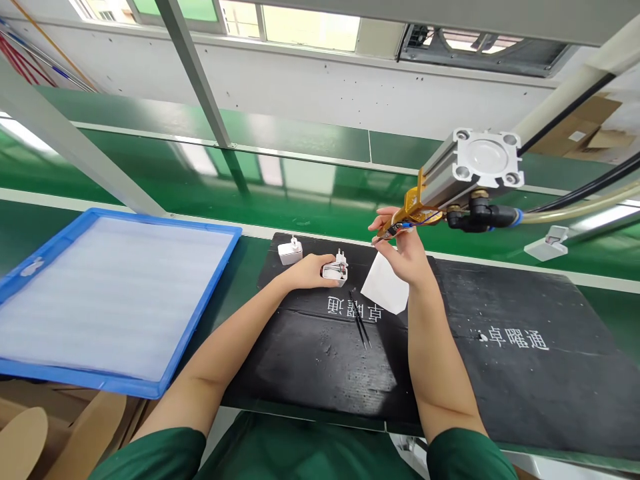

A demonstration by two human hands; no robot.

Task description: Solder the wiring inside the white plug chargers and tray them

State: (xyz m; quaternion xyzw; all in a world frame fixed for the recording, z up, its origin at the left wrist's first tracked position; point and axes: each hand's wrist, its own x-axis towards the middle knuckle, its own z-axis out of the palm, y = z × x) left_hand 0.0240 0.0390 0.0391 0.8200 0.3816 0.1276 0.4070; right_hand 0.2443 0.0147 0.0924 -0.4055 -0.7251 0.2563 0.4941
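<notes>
My left hand (311, 271) rests on the black mat (500, 373) with its fingers closed round a white plug adapter (336, 270) that has wires showing inside. My right hand (403, 250) is raised above the mat and pinches a small circuit board (393, 230) with blue and red wires. The board sits right at the gold tip of a pneumatic cylinder tool (470, 170). A second white plug adapter (290, 251) stands on the mat to the left. Black tweezers (361, 321) lie on the mat between my arms.
A white sheet (386, 287) lies on the mat under my right hand. A blue tray (115, 300) with a white foam liner sits at the left. A green conveyor belt (300, 187) runs behind. Hoses lead right from the cylinder. Cardboard pieces (30, 433) lie at the bottom left.
</notes>
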